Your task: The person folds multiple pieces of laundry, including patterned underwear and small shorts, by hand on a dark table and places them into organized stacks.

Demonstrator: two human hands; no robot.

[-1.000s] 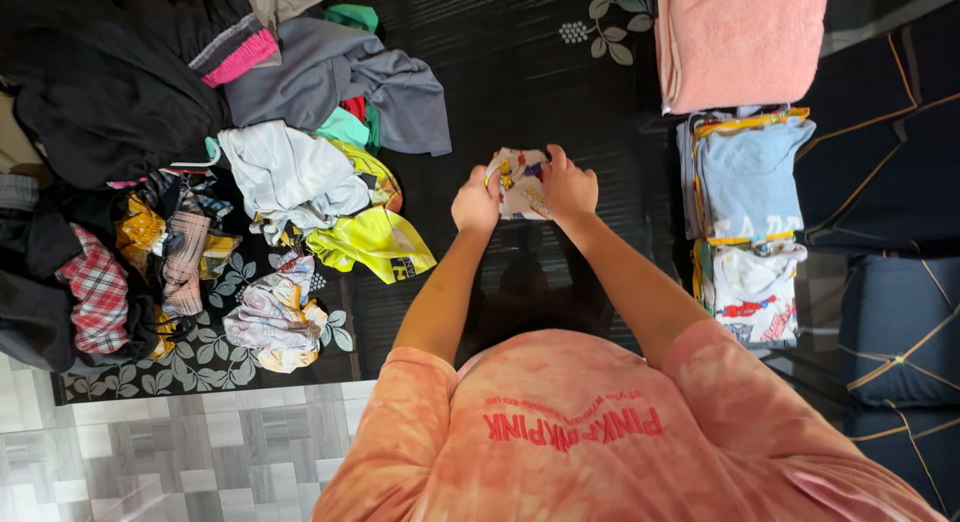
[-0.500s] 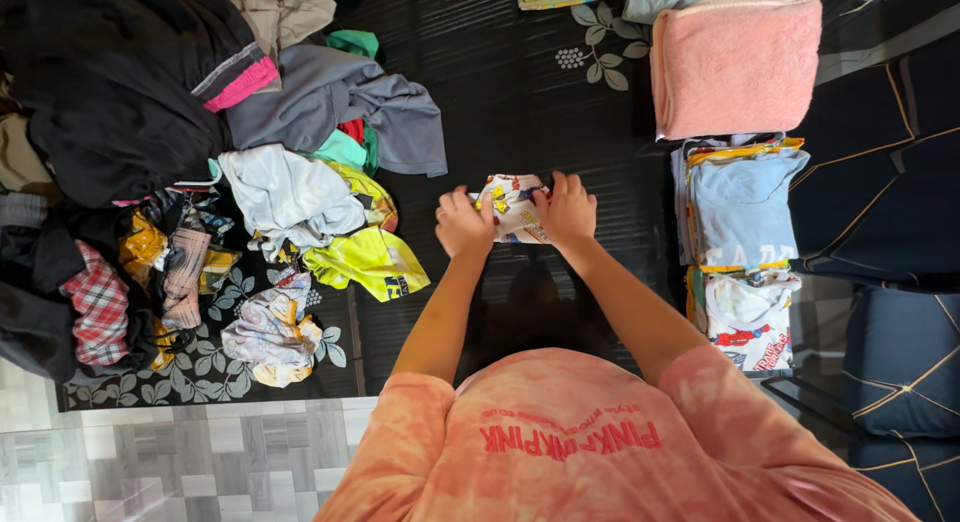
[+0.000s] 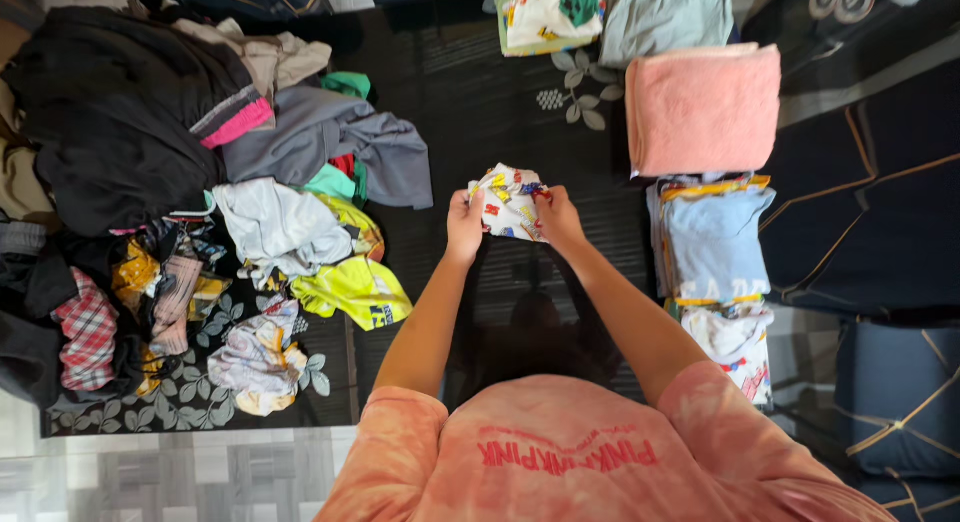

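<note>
Dark patterned rug (image 3: 560, 72) carries it all: at its middle, a small white printed garment (image 3: 508, 200) is pinched between the left hand (image 3: 465, 225) and right hand (image 3: 557, 218), both closed on its edges. This looks mid-fold; squaring it seems next. Unsorted clothes (image 3: 190, 202) lie left, folded stacks (image 3: 712, 244) right.

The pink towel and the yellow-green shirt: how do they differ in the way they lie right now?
The pink towel is folded into a neat rectangle; the yellow-green shirt lies crumpled and unfolded. The towel sits on the right among folded stacks, above a folded blue garment; the shirt lies on the left at the edge of a loose clothes heap. The towel is plain, the shirt has a dark patch. Neither is touched by a hand.
</note>
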